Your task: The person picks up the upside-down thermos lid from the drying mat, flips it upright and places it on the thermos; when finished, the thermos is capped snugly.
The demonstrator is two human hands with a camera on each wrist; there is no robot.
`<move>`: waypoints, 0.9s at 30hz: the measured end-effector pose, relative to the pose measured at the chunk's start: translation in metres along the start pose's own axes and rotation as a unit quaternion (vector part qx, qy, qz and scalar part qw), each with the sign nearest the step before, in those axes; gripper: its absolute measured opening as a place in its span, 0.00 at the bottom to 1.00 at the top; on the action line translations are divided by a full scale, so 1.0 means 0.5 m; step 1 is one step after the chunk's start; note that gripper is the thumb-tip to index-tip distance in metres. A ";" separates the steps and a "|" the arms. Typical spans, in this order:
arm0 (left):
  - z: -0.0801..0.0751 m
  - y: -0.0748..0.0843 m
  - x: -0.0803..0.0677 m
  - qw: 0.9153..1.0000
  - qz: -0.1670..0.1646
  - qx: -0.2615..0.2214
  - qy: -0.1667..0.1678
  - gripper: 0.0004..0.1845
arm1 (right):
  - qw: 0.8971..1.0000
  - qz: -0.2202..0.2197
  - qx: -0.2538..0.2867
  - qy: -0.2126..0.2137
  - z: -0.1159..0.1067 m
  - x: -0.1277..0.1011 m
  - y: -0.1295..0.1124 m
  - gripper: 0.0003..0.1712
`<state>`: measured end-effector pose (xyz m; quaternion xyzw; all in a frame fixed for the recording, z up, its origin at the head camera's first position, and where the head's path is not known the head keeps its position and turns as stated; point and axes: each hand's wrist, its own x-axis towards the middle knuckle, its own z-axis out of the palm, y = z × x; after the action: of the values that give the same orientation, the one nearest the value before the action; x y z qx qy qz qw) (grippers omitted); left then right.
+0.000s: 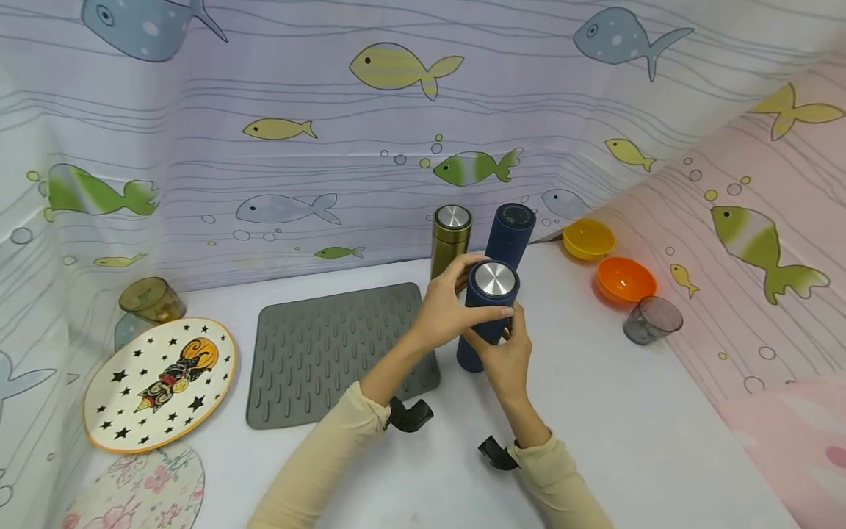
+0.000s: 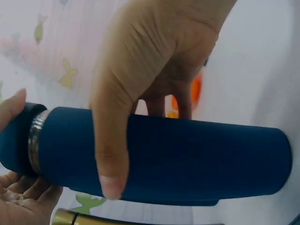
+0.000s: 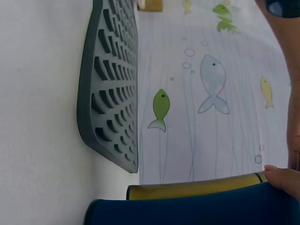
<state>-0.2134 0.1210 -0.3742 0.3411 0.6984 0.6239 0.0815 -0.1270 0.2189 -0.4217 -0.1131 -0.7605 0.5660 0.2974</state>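
Observation:
A dark blue thermos bottle [image 1: 473, 354], upright, has a lid [image 1: 494, 281] with a silver top. My left hand [image 1: 441, 308] grips it around the lid and neck. Lower down, my right hand [image 1: 510, 360] holds the body, its thumb [image 2: 112, 154] lying across the front in the left wrist view. A metal ring [image 2: 35, 140] shows between lid and body in that view. Behind the held bottle stand a gold thermos [image 1: 452, 239] and another dark blue thermos [image 1: 511, 234]. Whether the held bottle's base touches the table cannot be seen surely.
A grey ribbed mat [image 1: 337, 353] lies left of the bottles. Further left are a star-patterned plate [image 1: 152, 345], a brown glass [image 1: 153, 300] and a floral mat [image 1: 152, 485]. To the right sit yellow [image 1: 587, 241] and orange bowls [image 1: 624, 281] and a grey glass [image 1: 651, 321].

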 end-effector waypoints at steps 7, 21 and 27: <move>-0.010 -0.019 0.004 0.998 0.000 0.021 -0.051 0.40 | 1.000 0.000 0.007 0.010 0.006 -0.002 -0.001 0.40; -0.006 -0.043 0.022 0.993 0.018 -0.082 -0.088 0.48 | 1.000 -0.002 0.001 -0.001 0.003 0.004 -0.006 0.41; -0.007 -0.048 0.018 0.993 0.008 -0.082 -0.085 0.43 | 1.000 -0.002 -0.004 -0.005 0.001 0.003 -0.004 0.42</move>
<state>-0.2311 0.1235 -0.3927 0.3904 0.6328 0.6486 0.1629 -0.1280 0.2185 -0.4194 -0.1097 -0.7643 0.5632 0.2944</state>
